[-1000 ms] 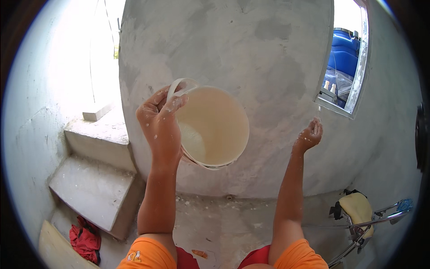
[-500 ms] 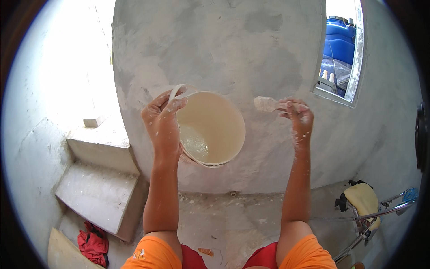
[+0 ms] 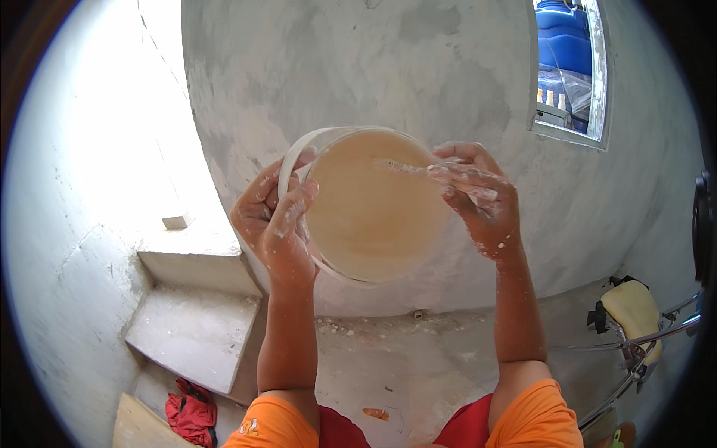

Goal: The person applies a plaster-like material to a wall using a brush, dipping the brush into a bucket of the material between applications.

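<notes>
In front of the wall I hold a pale plastic bucket (image 3: 373,246), its open mouth tipped toward me and its inside cream-coloured. My left hand (image 3: 280,213) grips its left rim, beside the white band of the bucket's handle (image 3: 290,160). White smears cover the fingers of both hands. My right hand (image 3: 478,194) is closed around a whitish, coated paintbrush (image 3: 403,166) at the bucket's right rim. The brush's far end reaches over the mouth and inside, where its tip is blurred.
A concrete step (image 3: 194,328) stands at the left, with a red cloth (image 3: 190,414) below it. Beyond the window frame (image 3: 571,138) at upper right is a blue drum (image 3: 562,37). A metal-framed chair with a yellow pad (image 3: 631,317) stands at the right.
My right hand has brought the paintbrush leftward, from beside the bucket to over its mouth. The bucket has shifted right and tipped further toward me. The whole view has shifted slightly.
</notes>
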Action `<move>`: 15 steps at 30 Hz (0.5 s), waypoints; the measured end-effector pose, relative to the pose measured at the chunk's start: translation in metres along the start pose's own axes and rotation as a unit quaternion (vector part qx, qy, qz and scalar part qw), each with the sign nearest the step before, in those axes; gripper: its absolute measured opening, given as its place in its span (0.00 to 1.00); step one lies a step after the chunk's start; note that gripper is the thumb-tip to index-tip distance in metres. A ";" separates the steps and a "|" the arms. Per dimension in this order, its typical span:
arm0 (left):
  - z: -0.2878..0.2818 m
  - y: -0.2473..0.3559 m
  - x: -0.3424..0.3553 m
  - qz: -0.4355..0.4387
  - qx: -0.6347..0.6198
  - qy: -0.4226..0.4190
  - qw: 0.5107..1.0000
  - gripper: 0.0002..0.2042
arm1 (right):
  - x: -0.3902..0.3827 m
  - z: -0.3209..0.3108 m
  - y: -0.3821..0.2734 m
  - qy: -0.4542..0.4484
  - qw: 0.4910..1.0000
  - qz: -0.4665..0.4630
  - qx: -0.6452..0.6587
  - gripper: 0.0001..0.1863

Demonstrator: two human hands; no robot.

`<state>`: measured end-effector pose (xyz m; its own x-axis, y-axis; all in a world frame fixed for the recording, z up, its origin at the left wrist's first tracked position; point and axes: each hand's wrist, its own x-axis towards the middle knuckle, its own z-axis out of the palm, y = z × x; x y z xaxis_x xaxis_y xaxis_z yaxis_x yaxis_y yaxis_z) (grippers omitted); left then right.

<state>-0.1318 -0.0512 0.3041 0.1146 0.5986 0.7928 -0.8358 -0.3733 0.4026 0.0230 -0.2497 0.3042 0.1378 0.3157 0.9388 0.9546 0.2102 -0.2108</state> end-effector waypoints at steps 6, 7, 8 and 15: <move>0.011 0.007 -0.013 -0.013 -0.047 -0.082 0.995 0.22 | 0.002 0.006 0.000 0.068 0.994 0.060 0.065 0.12; 0.014 0.005 -0.015 -0.005 -0.060 -0.092 0.994 0.22 | 0.001 0.007 -0.001 0.081 0.991 0.071 0.076 0.12; 0.016 0.003 -0.015 0.006 -0.069 -0.095 0.993 0.22 | 0.000 0.007 -0.001 0.093 0.988 0.081 0.088 0.11; 0.018 -0.002 -0.006 -0.048 0.111 -0.097 0.988 0.20 | -0.006 -0.007 0.006 0.168 0.986 -0.001 -0.007 0.07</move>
<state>-0.1212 -0.0672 0.3069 0.3058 0.5003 0.8100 -0.6799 -0.4808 0.5537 0.0296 -0.2567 0.2988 0.2138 -0.0086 0.9768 0.9581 0.1971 -0.2080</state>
